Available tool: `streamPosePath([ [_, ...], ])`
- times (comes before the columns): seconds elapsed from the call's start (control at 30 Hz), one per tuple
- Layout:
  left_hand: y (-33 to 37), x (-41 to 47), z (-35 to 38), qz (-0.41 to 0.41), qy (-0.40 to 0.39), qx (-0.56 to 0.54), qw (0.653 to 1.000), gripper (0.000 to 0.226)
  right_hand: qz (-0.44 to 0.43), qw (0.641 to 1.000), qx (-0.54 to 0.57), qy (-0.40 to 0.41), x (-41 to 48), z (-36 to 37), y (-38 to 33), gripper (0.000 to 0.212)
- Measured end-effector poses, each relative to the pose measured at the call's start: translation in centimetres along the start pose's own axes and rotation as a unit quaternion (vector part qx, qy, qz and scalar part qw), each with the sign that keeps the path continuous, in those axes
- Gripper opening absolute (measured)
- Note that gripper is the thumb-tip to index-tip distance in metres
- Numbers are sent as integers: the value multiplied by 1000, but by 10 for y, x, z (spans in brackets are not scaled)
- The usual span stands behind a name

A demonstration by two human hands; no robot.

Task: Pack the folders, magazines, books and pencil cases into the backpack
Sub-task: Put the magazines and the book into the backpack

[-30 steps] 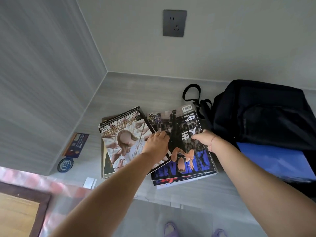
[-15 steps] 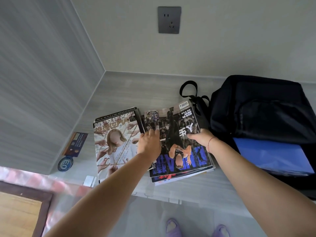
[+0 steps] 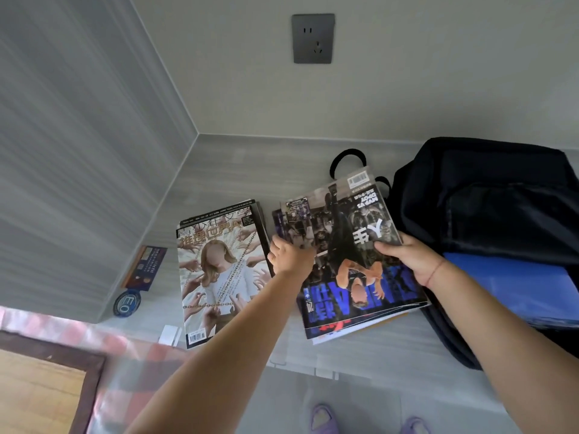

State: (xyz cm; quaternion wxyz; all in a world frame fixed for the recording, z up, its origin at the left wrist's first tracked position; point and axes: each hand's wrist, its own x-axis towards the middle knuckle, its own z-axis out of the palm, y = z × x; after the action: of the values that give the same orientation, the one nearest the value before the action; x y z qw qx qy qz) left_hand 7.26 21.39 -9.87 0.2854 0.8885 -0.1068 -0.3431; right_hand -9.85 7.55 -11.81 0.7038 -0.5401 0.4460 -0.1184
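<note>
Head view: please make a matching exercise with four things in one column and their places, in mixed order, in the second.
Things:
1. basketball magazine
2. blue folder
3. socket
4. round badge

Places:
A. on the wall
B. in the backpack opening
C. by the left wall, on the counter
D. between both hands

Pairs: 1-D, 2-B, 3-A, 4-C

Bare shelf [image 3: 250, 170] lies open behind the two magazine piles, back to the wall corner. A narrow clear strip separates the pale magazine stack [image 3: 219, 270] from the dark basketball stack [image 3: 351, 264]. To the right the black backpack [image 3: 488, 208] blocks passage, a blue folder [image 3: 513, 286] filling its mouth. Small cards [image 3: 145, 267] crowd the left wall.
</note>
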Motion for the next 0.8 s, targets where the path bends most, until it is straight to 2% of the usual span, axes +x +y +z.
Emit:
streamPosePath([
  [0.1, -2, 4, -1, -5, -13, -78, 997, 101, 8, 999, 42, 10, -3, -22, -1, 25],
  [0.17, 3, 3, -4, -46, -86, -201, 975, 103, 11, 997, 72, 24, -4, -30, -1, 29],
  [0.2, 5, 2, -6, -55, -133, -248, 958, 94, 11, 996, 83, 27, -4, -31, -1, 29],
  [0.27, 12, 2, -10, -39, -196, -304, 932, 54, 4, 994, 104, 20, -5, -27, -3, 22],
  [0.33, 16, 4, -16, -20, -211, -321, 923, 33, -5, 992, 124, 10, -5, -20, -6, 20],
  [0.43, 11, 10, -32, 51, -215, -323, 920, 13, -26, 989, 142, -20, -3, -10, -17, 28],
  [0.6, 4, 12, -64, 179, -261, -304, 898, 26, -80, 978, 160, -104, 2, 1, -53, 43],
  [0.7, 4, 12, -73, 204, -277, -306, 888, 33, -116, 974, 146, -128, 0, 1, -72, 46],
  [0.8, 4, 14, -76, 209, -276, -281, 895, 33, -142, 975, 116, -127, -1, 0, -75, 49],
])
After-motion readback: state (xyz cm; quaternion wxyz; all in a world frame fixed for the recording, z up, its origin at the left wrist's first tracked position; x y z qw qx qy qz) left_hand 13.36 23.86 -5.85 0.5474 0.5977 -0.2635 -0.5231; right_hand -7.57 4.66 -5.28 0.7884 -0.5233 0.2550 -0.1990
